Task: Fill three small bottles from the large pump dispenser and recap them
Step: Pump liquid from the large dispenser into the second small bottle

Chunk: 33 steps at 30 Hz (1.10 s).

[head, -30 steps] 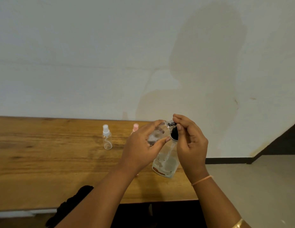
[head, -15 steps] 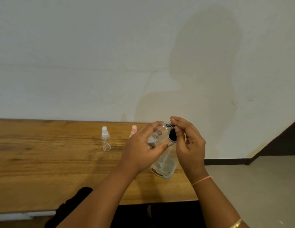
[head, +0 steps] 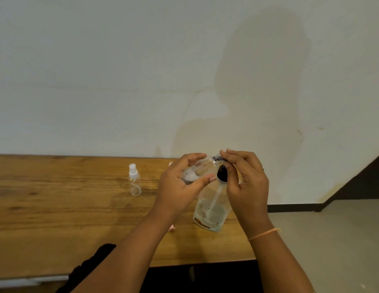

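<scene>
Centre frame, the left hand (head: pixel 180 187) grips the bottle (head: pixel 196 171) tilted, its neck beside the dispenser (head: pixel 211 212) pump (head: pixel 222 176), which the right hand (head: pixel 246 182) pinches.

Wall (head: pixel 99 70): off-white, plain, filling the upper half of the frame. Broad grey shadow (head: pixel 264 81) right of centre, with a yellowish stain (head: pixel 195 134) below it at centre. Small marks to the right.

Table (head: pixel 57 208): brown grained wood, spanning the left and centre of the lower frame, far edge at the wall.

Floor (head: pixel 343 240): pale grey, lower right.

Dark skirting (head: pixel 290 208) along the wall foot, right. Dark sloping panel (head: pixel 366 182) at the right edge.

Light soft and even.
</scene>
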### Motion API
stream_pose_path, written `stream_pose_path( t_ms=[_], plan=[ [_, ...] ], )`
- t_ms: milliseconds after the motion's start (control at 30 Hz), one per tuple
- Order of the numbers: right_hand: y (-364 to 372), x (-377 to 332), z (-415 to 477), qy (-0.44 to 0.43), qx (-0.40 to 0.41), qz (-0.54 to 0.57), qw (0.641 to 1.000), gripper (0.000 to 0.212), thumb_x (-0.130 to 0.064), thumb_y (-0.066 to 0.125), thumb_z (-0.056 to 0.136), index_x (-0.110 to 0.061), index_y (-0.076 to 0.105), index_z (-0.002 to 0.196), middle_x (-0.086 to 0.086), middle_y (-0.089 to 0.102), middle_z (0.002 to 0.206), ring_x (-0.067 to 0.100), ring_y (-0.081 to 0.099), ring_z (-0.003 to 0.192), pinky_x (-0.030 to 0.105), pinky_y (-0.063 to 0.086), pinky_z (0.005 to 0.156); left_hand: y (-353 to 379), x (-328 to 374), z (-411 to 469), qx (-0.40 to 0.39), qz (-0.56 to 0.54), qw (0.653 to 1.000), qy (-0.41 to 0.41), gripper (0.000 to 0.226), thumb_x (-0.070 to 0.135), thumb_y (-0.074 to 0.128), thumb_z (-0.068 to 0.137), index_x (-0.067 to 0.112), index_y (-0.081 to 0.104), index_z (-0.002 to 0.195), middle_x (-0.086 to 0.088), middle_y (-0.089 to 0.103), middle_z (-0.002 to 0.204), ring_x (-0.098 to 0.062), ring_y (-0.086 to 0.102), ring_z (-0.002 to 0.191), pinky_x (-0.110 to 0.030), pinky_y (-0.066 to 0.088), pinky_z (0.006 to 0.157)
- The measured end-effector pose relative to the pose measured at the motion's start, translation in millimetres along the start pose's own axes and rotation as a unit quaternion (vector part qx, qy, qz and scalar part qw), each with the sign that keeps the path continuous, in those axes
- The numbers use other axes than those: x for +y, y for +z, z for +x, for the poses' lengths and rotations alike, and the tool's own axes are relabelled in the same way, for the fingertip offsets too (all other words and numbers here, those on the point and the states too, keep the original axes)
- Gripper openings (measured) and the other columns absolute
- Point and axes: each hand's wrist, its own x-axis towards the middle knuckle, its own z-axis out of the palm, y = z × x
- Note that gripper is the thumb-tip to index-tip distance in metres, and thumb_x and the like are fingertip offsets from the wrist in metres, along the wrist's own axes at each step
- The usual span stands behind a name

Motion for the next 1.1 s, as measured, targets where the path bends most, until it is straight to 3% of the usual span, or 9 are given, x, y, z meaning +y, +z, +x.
stream_pose_path(
  t_ms=[233, 333, 467, 567, 733, 800, 900, 1100],
  plan=[
    [-4, 8, -8, -0.013, -0.003, -0.01, 1.0, 0.014, 0.008, 0.063, 0.083, -0.001, 0.066, 0.093, 0.002, 0.061, 0.099, 0.002, 0.054, 0.099, 0.007, 0.042, 0.091, 0, -2, 3, -0.017, 0.008, 1.0, 0.0, 0.038, 0.023, 0.08, 0.067, 0.038, 0.061, 0.095, 0.023, 0.064, 0.101, 0.014, 0.056, 0.1, 0.001, 0.04, 0.076],
    [0, 12, -11, -0.001, -0.02, -0.006, 1.0, 0.014, 0.009, 0.062, 0.083, -0.002, 0.065, 0.092, -0.001, 0.057, 0.099, 0.002, 0.054, 0.098, 0.008, 0.042, 0.09, 1, -6, 1, -0.017, 0.027, 0.999, -0.001, 0.038, 0.022, 0.08, 0.068, 0.04, 0.059, 0.093, 0.024, 0.062, 0.103, 0.015, 0.055, 0.101, 0.001, 0.04, 0.077],
    [1, -1, -6, 0.07, 0.003, 0.095, 0.993, 0.024, 0.009, 0.061, 0.083, -0.013, 0.064, 0.093, -0.001, 0.06, 0.097, -0.002, 0.057, 0.099, 0.01, 0.044, 0.087, 0, -2, 0, -0.002, 0.038, 0.999, 0.022, 0.034, 0.033, 0.076, 0.068, 0.041, 0.058, 0.096, 0.025, 0.062, 0.103, 0.013, 0.056, 0.103, -0.001, 0.041, 0.08],
    [-4, -11, -1, 0.114, 0.007, 0.161, 0.98, 0.027, 0.002, 0.059, 0.084, -0.023, 0.062, 0.092, -0.004, 0.062, 0.096, 0.003, 0.061, 0.098, 0.013, 0.047, 0.085, 2, 1, -2, 0.011, 0.035, 0.999, 0.034, 0.034, 0.042, 0.071, 0.067, 0.042, 0.057, 0.098, 0.024, 0.063, 0.101, 0.007, 0.058, 0.102, -0.004, 0.042, 0.081],
    [-4, -13, 5, 0.119, 0.018, 0.143, 0.982, 0.013, -0.011, 0.06, 0.085, -0.024, 0.062, 0.082, -0.009, 0.062, 0.087, 0.0, 0.061, 0.087, 0.009, 0.047, 0.074, 2, 1, -2, -0.003, 0.033, 0.999, 0.031, 0.035, 0.029, 0.077, 0.07, 0.04, 0.058, 0.097, 0.023, 0.062, 0.101, 0.009, 0.057, 0.1, -0.003, 0.042, 0.078],
    [2, -10, 1, 0.104, 0.032, 0.128, 0.986, 0.006, -0.015, 0.059, 0.086, -0.018, 0.061, 0.081, -0.006, 0.059, 0.085, -0.002, 0.059, 0.087, 0.008, 0.045, 0.075, 0, -1, -1, -0.004, 0.05, 0.998, 0.027, 0.036, 0.028, 0.078, 0.071, 0.043, 0.057, 0.096, 0.024, 0.062, 0.1, 0.008, 0.056, 0.1, -0.004, 0.043, 0.079],
    [8, -3, -5, 0.101, 0.034, 0.121, 0.987, 0.013, -0.022, 0.054, 0.086, -0.013, 0.061, 0.081, -0.001, 0.059, 0.085, -0.003, 0.058, 0.089, 0.008, 0.045, 0.077, 0, -5, -2, -0.006, 0.059, 0.998, 0.012, 0.036, 0.029, 0.079, 0.071, 0.043, 0.057, 0.096, 0.02, 0.062, 0.102, 0.006, 0.057, 0.099, -0.006, 0.044, 0.078],
    [2, -7, -3, 0.113, 0.052, 0.16, 0.979, 0.013, -0.026, 0.054, 0.086, -0.018, 0.064, 0.086, -0.004, 0.063, 0.09, 0.003, 0.061, 0.092, 0.014, 0.048, 0.081, 2, 0, -2, 0.002, 0.062, 0.998, 0.028, 0.038, 0.029, 0.078, 0.073, 0.043, 0.058, 0.102, 0.021, 0.062, 0.103, 0.005, 0.056, 0.102, -0.004, 0.043, 0.08]
  ],
)
